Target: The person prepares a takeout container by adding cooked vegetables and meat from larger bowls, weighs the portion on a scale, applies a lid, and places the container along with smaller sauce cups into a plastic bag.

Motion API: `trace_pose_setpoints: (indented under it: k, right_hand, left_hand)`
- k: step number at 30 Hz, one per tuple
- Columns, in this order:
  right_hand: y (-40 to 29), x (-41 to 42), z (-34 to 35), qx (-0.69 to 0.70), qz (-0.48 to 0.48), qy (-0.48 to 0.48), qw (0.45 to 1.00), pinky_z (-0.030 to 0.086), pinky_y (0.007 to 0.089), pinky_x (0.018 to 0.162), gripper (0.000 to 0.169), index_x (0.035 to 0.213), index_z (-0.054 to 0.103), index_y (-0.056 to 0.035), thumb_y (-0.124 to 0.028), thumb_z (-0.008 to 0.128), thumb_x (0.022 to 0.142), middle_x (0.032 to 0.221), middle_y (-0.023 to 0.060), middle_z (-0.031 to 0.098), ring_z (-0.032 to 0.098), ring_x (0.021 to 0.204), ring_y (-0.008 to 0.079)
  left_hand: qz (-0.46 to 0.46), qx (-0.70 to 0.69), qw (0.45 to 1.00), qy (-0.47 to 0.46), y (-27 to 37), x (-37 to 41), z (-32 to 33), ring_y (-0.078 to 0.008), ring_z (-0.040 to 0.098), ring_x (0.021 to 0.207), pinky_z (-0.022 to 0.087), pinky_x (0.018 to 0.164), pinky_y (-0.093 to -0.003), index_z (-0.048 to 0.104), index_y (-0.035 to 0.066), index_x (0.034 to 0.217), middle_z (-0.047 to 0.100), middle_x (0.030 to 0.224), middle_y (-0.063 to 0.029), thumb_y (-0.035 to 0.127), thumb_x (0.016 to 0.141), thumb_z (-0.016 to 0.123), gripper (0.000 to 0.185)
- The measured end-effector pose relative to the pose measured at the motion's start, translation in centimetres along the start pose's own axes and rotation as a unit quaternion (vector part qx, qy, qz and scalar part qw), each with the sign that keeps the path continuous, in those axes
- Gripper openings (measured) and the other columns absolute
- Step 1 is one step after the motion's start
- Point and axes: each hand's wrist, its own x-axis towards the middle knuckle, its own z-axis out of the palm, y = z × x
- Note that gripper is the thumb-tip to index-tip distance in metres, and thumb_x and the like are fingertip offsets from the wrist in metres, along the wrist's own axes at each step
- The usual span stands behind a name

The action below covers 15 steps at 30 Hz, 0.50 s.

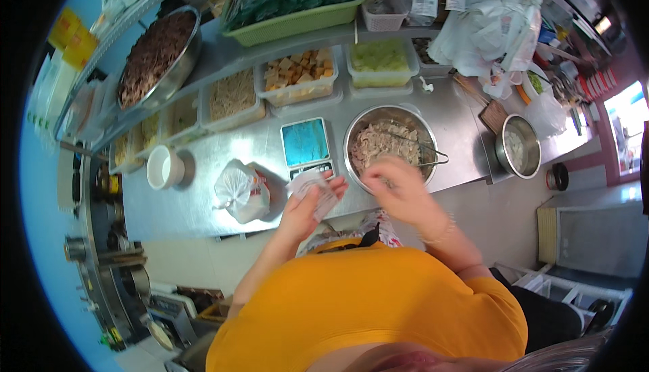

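A printed paper slip (324, 203) lies across the palm of my left hand (300, 216), held under the thumb just in front of a digital kitchen scale (305, 141). The scale has a blue top. Blurred by motion, my right hand (398, 189) hovers with bent fingers over the near rim of a steel bowl (349, 143); whether anything is in it cannot be made out. Shredded pale meat (383, 141) fills the bowl, and metal tongs (426, 150) rest in it. Left of the scale stands a tied white plastic bag (243, 192) with something inside.
Plastic tubs of cubed food (299, 70), green pieces (380, 57) and shreds (232, 95) line the table's back. A white cup (165, 167) stands left. A smaller steel bowl (518, 146) sits right. Above are a green basket (299, 22) and a large bowl of dark food (157, 57).
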Motion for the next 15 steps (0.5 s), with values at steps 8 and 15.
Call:
trace_pose_setpoints:
  k: [8, 15]
  right_hand:
    - [-17.8, -3.2, -8.4, 0.074, -0.300, 0.221, 0.925, 0.038, 0.0332, 0.059, 0.011, 0.083, 0.064, -0.0219, -0.015, 0.061, 0.075, 0.087, -0.0013, 0.058, 0.046, 0.086, 0.0226]
    - [-11.1, -1.5, -15.9, 0.090, -0.255, 0.161, 0.949, 0.042, 0.0305, 0.076, 0.008, 0.086, 0.065, -0.0143, -0.016, 0.057, 0.085, 0.084, -0.0002, 0.063, 0.054, 0.085, 0.0132]
  left_hand:
    - [0.011, -0.060, 0.993, 0.105, -0.7, -2.7, -3.0, -0.0207, 0.058, 0.071, 0.050, 0.070, -0.0472, 0.040, 0.016, 0.131, 0.053, 0.082, -0.0027, 0.033, 0.100, 0.043, 0.036]
    - [0.095, -0.005, 0.990, 0.109, -2.6, -0.3, -0.2, -0.0125, 0.052, 0.066, 0.049, 0.065, -0.0370, 0.044, 0.017, 0.125, 0.051, 0.080, 0.0031, 0.030, 0.100, 0.044, 0.028]
